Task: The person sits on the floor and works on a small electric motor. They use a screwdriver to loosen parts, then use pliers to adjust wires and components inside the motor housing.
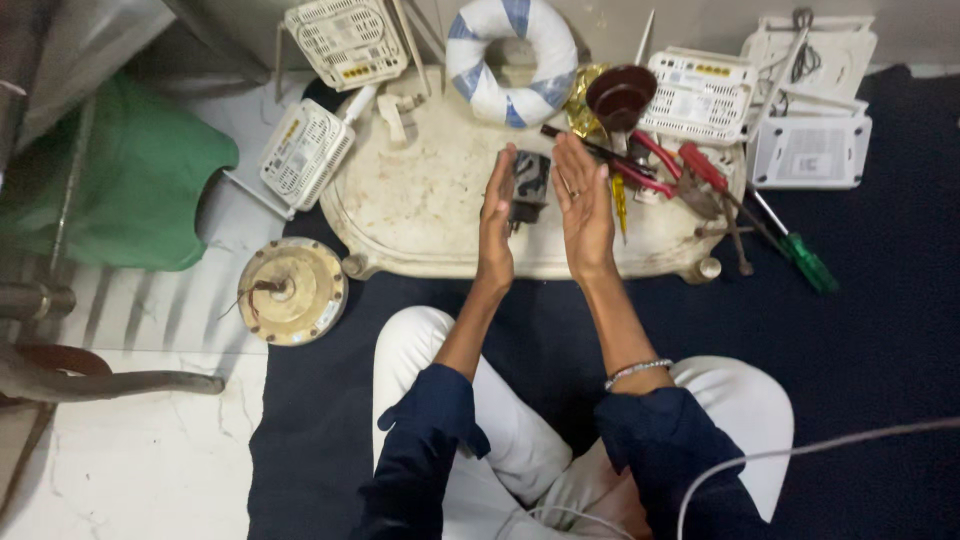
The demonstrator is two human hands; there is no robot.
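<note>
Item — left hand (495, 225): raised on edge, fingers straight and together, palm turned right; holds nothing. Right hand (583, 205): likewise flat and upright, palm turned left, a ring on one finger, a beaded bracelet (637, 371) at the wrist; holds nothing. The two palms face each other, apart, with a gap between.

Item — small dark block-shaped part (530, 185): sits on the bench in the gap between the palms, just beyond them. Whether either hand touches it cannot be told.

Step, as judged: the part is set down and both hands are off it or only bracketing it. A fresh grasp would call for the fingers to curl round its sides, and the approach looks clear.

Item — bench (420, 200): low, oval, off-white, stained, standing on a dark blue mat (880, 330).

Right of the hands: red-handled pliers (655, 170), a yellow-handled tool (620, 205), a dark brown bowl (620, 97) — close enough to crowd the right hand. A green-handled screwdriver (805, 260) lies on the mat.

Far: blue-and-white ring cushion (512, 60), white vented router boxes (702, 95).

Left: another white router (305, 152), a round beige disc with wires (292, 290), a green cloth (130, 175).

Near: white trousers, dark blue sleeves, a pale cable (800, 450).
</note>
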